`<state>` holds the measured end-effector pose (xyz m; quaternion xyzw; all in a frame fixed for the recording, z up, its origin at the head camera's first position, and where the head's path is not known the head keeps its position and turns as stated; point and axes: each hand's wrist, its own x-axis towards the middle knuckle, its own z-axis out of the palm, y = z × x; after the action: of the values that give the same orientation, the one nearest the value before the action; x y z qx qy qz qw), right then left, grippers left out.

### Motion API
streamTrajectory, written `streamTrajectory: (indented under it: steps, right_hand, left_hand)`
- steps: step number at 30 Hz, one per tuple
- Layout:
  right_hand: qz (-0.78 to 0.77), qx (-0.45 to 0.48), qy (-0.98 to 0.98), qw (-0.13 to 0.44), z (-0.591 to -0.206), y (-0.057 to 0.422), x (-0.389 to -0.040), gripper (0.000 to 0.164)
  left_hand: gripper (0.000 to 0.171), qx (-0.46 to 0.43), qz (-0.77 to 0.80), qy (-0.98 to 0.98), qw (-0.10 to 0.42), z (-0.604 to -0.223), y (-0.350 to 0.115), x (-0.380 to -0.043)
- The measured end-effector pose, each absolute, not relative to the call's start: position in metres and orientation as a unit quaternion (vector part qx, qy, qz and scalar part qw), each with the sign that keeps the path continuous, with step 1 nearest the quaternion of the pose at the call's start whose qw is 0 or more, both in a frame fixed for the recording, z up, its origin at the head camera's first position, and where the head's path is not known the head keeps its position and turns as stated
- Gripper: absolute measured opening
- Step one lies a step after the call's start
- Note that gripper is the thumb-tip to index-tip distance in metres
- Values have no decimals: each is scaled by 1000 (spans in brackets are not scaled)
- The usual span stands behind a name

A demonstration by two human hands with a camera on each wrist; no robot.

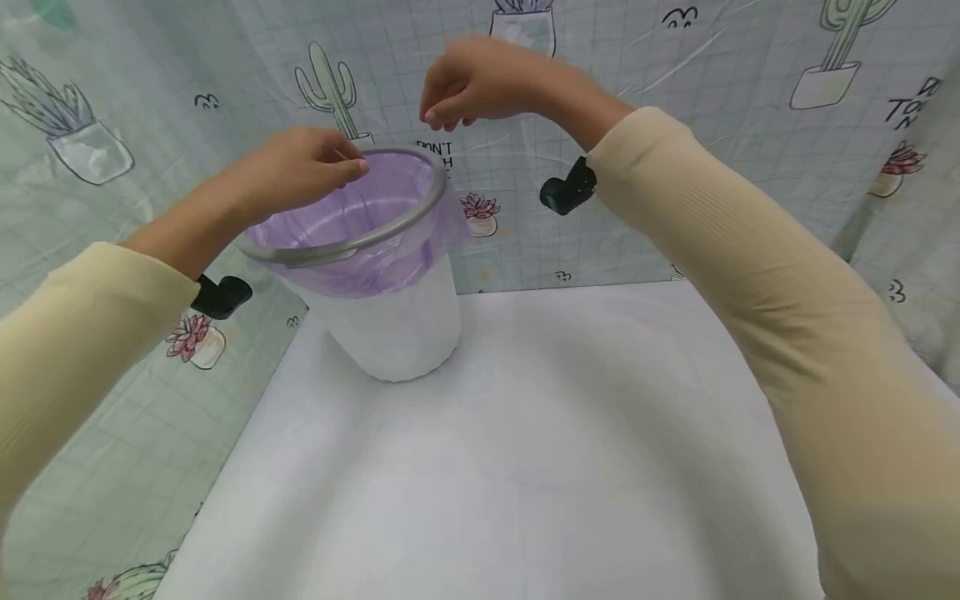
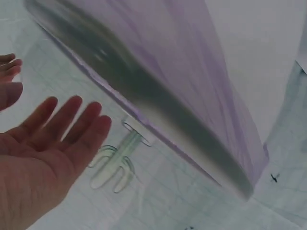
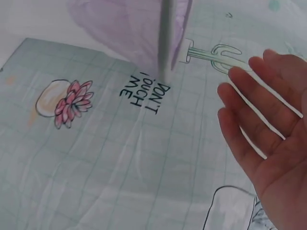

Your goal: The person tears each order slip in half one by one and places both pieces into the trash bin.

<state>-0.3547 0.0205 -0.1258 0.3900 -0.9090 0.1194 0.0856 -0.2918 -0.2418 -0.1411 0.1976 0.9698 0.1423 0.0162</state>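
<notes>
A white trash can [image 1: 397, 333] stands at the back left of the white surface, upright. Its grey rim ring [image 1: 330, 254] lies over a purple trash bag [image 1: 397, 271], whose edge hangs down outside. Above the can's opening hovers my left hand [image 1: 292, 171]; in the left wrist view its fingers [image 2: 72, 115] are loosely spread and hold nothing, apart from the ring. My right hand [image 1: 487, 83] is raised beyond the can to the right, also holding nothing. The right wrist view shows its fingers [image 3: 254, 105] relaxed, away from the bag.
Behind and to the left hangs a plastic sheet [image 1: 600, 217] printed with cacti and lettering. The white tabletop [image 1: 525, 442] spreads in front of the can. Dark wrist devices sit near both cuffs, the left one [image 1: 222, 297] and the right one [image 1: 568, 187].
</notes>
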Motion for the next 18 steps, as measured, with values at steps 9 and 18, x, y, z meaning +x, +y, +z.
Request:
streamTrajectory:
  steps: [9, 18]
  right_hand:
    - [123, 327, -929, 119, -164, 70, -311, 51]
    - [103, 296, -935, 169, -220, 112, -256, 62]
  left_hand:
    - [66, 190, 70, 977, -64, -157, -219, -236]
    - [66, 263, 30, 950, -169, -213, -187, -183]
